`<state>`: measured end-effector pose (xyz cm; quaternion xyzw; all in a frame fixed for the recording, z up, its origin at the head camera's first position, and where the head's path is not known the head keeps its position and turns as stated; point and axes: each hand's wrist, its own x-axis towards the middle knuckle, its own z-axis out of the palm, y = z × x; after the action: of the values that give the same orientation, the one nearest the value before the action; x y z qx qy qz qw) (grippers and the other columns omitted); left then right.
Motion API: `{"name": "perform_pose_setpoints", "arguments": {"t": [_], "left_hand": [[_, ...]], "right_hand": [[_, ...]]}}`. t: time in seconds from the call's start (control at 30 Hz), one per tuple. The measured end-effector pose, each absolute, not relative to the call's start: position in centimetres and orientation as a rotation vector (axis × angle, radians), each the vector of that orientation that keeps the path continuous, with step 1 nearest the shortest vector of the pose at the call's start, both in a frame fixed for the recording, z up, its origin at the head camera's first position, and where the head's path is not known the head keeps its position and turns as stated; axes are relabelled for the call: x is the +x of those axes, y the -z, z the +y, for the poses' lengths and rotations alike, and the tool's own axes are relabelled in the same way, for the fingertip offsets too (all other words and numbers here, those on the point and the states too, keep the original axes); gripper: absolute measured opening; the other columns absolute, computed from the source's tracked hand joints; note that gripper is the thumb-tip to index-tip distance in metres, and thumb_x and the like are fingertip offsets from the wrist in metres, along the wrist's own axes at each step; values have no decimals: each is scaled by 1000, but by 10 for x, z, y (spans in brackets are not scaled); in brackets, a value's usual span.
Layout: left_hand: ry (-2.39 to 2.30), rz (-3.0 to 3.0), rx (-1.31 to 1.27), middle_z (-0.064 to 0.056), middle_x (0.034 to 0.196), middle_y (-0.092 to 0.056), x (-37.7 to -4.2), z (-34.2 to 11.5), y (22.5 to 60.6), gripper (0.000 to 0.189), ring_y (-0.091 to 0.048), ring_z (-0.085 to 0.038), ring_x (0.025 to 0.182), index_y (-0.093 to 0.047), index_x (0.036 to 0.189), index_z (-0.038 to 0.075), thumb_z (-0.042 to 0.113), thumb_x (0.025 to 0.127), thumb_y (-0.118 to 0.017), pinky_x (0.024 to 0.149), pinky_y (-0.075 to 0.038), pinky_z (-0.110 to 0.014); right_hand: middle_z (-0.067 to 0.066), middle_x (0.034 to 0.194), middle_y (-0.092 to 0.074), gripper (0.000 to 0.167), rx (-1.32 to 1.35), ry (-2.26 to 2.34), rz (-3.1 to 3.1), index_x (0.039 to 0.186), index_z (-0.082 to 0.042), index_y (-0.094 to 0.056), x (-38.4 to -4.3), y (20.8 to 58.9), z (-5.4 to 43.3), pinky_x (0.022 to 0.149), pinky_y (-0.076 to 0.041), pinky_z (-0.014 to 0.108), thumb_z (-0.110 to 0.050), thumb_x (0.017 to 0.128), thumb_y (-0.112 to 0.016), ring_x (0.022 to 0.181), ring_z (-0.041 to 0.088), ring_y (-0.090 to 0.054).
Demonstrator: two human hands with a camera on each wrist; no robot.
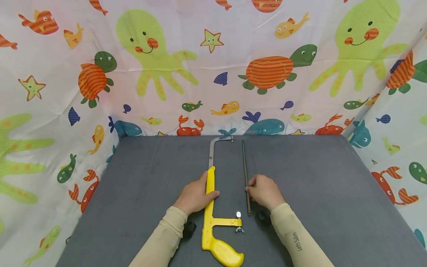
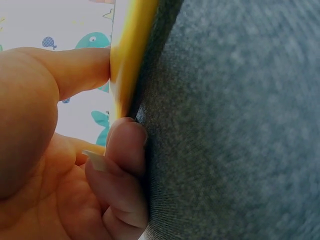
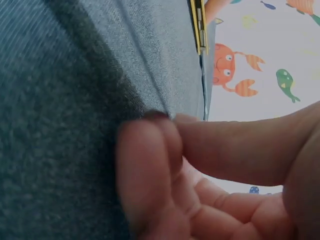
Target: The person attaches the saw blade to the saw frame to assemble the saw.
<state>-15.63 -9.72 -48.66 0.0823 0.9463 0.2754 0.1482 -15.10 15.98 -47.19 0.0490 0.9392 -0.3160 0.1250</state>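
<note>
A yellow hacksaw frame [image 1: 208, 215] without a blade lies lengthwise on the grey tabletop, its handle toward me and its bare metal hooked arm [image 1: 211, 152] pointing away. My left hand [image 1: 194, 195] grips the frame's middle; in the left wrist view, the thumb presses one side of the yellow bar [image 2: 127, 50] with curled fingers below. To the right lies a thin, dark hacksaw blade [image 1: 245, 161], roughly parallel to the frame. My right hand [image 1: 265, 191] pinches it nearer its close end between thumb and index finger. In the right wrist view those fingers hide most of the blade [image 3: 145, 65].
A wing nut [image 1: 239, 229] and screw sit on the frame's short yellow cross arm [image 1: 227, 222]. Behind and beside the grey table [image 1: 320, 185] hangs a white curtain [image 1: 200, 74] with sea animals. Dark wrist cameras [image 1: 263, 218] show under both wrists.
</note>
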Motion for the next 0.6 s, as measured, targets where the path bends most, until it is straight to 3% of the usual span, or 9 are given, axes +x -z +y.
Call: {"name": "perform_pose_setpoints", "arguments": {"t": [0.23, 0.6], "left_hand": [[-785, 2731, 220, -18, 157, -60, -155, -96, 490, 95, -67, -33, 130, -29, 171, 5, 48, 100, -74, 109, -54, -52], [-763, 2748, 208, -16, 153, -64, -157, -94, 490, 95, -69, -30, 118, -28, 171, 7, 49, 100, -74, 103, -56, -50]], "right_hand": [[4, 80, -72, 10, 62, 1079, 2655, 105, -6, -68, -152, 470, 154, 66, -51, 34, -15, 103, -73, 69, 17, -68], [6, 81, -71, 9, 44, 1164, 2577, 108, -7, -69, -153, 470, 152, 70, -53, 34, -16, 105, -70, 72, 18, -70]]}}
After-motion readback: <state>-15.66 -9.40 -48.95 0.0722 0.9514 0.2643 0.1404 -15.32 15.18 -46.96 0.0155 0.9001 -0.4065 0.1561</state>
